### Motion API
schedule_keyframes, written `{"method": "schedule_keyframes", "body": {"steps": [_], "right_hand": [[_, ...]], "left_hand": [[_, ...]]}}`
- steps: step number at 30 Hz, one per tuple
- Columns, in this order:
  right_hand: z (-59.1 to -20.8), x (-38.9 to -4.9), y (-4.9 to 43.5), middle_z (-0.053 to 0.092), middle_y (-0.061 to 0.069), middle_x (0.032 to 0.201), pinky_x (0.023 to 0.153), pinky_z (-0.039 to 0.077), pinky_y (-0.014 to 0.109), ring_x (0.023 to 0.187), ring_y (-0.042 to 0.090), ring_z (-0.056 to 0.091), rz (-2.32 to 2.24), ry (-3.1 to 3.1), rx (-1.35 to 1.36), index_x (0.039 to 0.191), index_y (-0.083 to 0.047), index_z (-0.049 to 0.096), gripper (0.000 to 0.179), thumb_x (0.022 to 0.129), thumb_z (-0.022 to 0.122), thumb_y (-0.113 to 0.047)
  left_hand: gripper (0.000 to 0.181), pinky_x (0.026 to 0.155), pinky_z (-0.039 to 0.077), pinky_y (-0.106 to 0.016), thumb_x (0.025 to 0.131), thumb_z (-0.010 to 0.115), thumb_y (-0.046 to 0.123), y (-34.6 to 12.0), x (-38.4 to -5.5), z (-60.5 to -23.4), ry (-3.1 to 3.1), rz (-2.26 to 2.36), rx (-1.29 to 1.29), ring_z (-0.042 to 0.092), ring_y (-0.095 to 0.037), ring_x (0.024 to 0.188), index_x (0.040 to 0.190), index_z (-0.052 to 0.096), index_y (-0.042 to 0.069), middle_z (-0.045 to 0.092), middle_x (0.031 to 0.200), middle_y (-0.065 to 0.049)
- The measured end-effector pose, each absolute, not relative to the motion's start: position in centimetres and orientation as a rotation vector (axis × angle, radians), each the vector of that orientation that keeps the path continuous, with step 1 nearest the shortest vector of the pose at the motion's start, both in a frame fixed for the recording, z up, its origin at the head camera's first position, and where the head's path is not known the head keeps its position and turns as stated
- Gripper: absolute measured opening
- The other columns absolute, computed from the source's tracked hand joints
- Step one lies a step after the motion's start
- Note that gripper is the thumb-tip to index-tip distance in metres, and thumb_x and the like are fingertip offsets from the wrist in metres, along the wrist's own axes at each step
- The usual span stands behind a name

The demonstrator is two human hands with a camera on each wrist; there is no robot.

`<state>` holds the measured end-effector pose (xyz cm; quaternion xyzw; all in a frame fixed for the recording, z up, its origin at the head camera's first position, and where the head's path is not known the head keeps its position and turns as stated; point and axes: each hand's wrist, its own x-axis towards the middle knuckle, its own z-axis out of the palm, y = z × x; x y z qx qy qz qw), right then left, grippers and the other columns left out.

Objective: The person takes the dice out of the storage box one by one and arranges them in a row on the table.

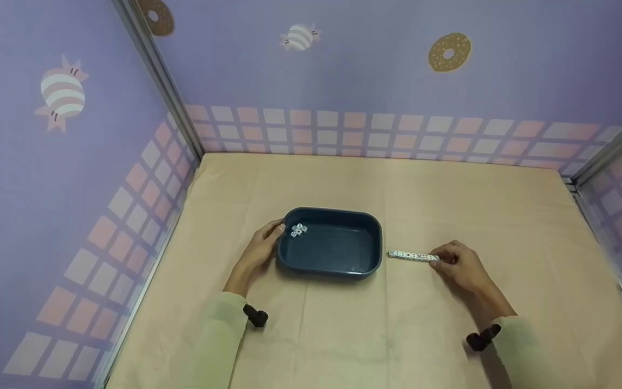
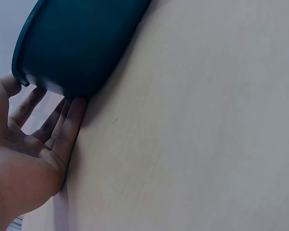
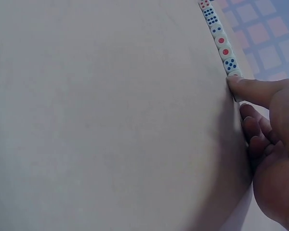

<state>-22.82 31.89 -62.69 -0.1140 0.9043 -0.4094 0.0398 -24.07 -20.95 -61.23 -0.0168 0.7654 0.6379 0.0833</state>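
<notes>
Currently pinching a row of dice [image 1: 409, 255] by its right end with the right hand [image 1: 465, 268], with thumb and forefinger clamped on the end and the other fingers curled in. With the left hand [image 1: 259, 248], touching the left wall of a blue tray [image 1: 338, 254], with fingers apart and nearly straight and the thumb up by the rim. As for the row's place: just beside the tray's right wall, well apart from the far edge of the surface [image 1: 343, 335] and from its right edge. Hard to tell whether slightly raised or lying flat.

Likeliest to go wrong: buckling or splitting of the row partway along, from being held at one end only. Also possible: knocking the left end against the tray if pushed leftward without enough lift, so scattering dice over the surface. Less likely: sliding of the tray from too hard a push on its left wall, then shifting of the loose dice [image 1: 299, 230] in its far left corner.

Running left to right along its long axis, almost parallel to the far edge of the surface, with the left end a touch nearer that edge and pointing at the tray's right wall.
</notes>
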Motion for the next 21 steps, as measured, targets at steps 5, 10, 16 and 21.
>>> {"method": "schedule_keyframes", "body": {"steps": [5,10,16,21], "right_hand": [[-62.56,-22.92,31.91,0.061,0.007,0.104,0.073,0.042,0.029,0.089,0.022,0.050,-1.232,2.772,-0.336,0.112,-0.015,0.080,0.016,0.097,0.080,-0.015],[-62.59,-22.86,31.81,0.062,0.007,0.104,0.074,0.043,0.029,0.090,0.023,0.050,-1.238,2.775,-0.331,0.112,-0.014,0.080,0.015,0.097,0.080,-0.015],[-62.54,-22.87,31.69,0.062,0.008,0.104,0.074,0.043,0.029,0.089,0.023,0.051,-1.239,2.783,-0.348,0.113,-0.011,0.079,0.017,0.097,0.080,-0.015],[-62.79,-22.60,31.71,0.061,0.008,0.104,0.073,0.043,0.028,0.089,0.023,0.050,-1.266,2.786,-0.331,0.115,-0.011,0.079,0.019,0.097,0.080,-0.014]], "left_hand": [[0.053,0.119,0.039,-0.050,0.111,0.055,0.042,-21.00,-24.19,-61.23,2.275,1.919,-0.040,0.051,-0.032,0.144,0.155,0.054,0.012,0.054,0.156,-0.014],[0.052,0.118,0.040,-0.050,0.112,0.055,0.040,-21.11,-24.10,-61.33,2.292,1.926,-0.004,0.053,-0.033,0.143,0.155,0.055,0.010,0.055,0.155,-0.015],[0.054,0.112,0.046,-0.051,0.112,0.055,0.041,-21.19,-24.00,-61.52,2.275,1.926,-0.034,0.056,-0.035,0.138,0.156,0.053,0.009,0.055,0.154,-0.018],[0.053,0.111,0.047,-0.047,0.112,0.055,0.041,-21.14,-24.00,-61.52,2.284,1.926,-0.019,0.057,-0.032,0.137,0.155,0.054,0.011,0.055,0.154,-0.016]]}}
